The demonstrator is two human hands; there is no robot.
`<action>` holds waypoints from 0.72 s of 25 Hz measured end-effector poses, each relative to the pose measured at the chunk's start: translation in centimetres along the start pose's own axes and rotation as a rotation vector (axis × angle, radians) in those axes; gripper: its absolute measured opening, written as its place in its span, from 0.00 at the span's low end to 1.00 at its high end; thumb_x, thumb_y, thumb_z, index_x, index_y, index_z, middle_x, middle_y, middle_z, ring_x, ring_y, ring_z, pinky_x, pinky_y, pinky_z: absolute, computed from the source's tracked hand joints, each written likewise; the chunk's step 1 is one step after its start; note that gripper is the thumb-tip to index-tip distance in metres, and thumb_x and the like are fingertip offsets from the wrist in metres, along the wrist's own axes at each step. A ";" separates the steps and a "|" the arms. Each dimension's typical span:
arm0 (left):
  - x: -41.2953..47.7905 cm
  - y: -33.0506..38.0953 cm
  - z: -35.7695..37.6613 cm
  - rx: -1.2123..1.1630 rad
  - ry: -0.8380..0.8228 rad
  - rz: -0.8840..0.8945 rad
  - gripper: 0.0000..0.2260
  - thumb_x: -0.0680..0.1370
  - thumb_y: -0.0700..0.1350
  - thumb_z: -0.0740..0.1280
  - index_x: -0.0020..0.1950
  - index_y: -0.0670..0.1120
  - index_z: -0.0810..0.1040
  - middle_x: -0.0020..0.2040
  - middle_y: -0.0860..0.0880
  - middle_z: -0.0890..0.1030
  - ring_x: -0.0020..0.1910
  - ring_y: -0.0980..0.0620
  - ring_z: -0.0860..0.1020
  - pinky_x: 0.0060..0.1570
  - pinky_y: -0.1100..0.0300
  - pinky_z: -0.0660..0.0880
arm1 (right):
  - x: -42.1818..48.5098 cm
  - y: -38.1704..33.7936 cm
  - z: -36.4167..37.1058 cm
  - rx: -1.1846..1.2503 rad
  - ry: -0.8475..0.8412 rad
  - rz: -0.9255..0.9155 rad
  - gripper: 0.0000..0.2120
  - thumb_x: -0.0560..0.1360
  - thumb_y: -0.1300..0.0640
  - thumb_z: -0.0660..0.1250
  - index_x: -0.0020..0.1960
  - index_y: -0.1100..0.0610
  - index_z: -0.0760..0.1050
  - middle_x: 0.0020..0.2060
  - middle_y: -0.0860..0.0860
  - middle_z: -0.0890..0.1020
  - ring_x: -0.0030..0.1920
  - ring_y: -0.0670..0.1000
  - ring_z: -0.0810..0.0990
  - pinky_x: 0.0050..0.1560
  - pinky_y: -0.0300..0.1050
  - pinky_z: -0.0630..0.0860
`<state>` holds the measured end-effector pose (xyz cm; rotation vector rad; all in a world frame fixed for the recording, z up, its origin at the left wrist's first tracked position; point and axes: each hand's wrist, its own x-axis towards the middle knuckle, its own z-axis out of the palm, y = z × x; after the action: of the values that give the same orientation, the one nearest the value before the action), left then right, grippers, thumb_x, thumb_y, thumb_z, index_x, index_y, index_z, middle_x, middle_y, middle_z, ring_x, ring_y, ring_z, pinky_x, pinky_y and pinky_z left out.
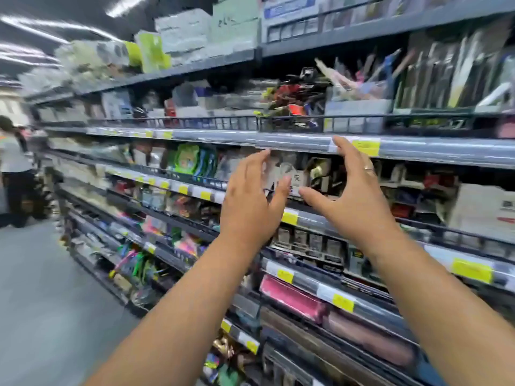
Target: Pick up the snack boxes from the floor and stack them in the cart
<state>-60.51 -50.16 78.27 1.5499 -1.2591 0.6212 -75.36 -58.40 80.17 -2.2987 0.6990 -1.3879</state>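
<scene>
Both my arms are raised in front of a store shelf unit. My left hand [250,201] is open with straight fingers and holds nothing. My right hand [354,190] is open too, fingers spread and thumb pointing left, with a ring on one finger. The hands face each other with a gap between them. Neither touches the shelves. No snack boxes on the floor and no cart are in view. The picture is blurred by motion.
Tall shelves [306,140] packed with small goods and yellow price tags fill the right and centre. A grey aisle floor [41,302] runs along the left. A person [14,174] stands at the far left end of the aisle.
</scene>
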 end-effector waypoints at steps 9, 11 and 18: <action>-4.1 -12.1 -14.4 0.447 0.150 -0.294 0.23 0.78 0.52 0.65 0.71 0.49 0.67 0.66 0.49 0.71 0.66 0.49 0.70 0.63 0.54 0.67 | 1.5 -8.8 19.8 0.418 -0.362 -0.197 0.37 0.69 0.44 0.74 0.73 0.39 0.59 0.71 0.47 0.63 0.69 0.47 0.63 0.59 0.35 0.61; -6.0 -14.7 -18.0 0.542 0.167 -0.368 0.23 0.78 0.53 0.65 0.71 0.50 0.66 0.67 0.49 0.71 0.66 0.48 0.70 0.62 0.53 0.69 | 0.6 -11.6 24.3 0.482 -0.447 -0.229 0.38 0.69 0.44 0.74 0.74 0.40 0.59 0.71 0.49 0.63 0.67 0.48 0.67 0.62 0.40 0.65; -11.9 -25.9 -30.3 0.741 0.224 -0.578 0.25 0.79 0.54 0.64 0.73 0.47 0.64 0.69 0.46 0.69 0.68 0.47 0.67 0.65 0.52 0.65 | -3.6 -21.8 40.2 0.565 -0.669 -0.289 0.40 0.70 0.43 0.73 0.75 0.42 0.56 0.73 0.50 0.61 0.70 0.51 0.64 0.61 0.39 0.62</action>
<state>-34.56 -18.85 69.43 2.2447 -0.3573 0.8911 -36.08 -36.52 71.35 -2.2112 -0.2143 -0.6856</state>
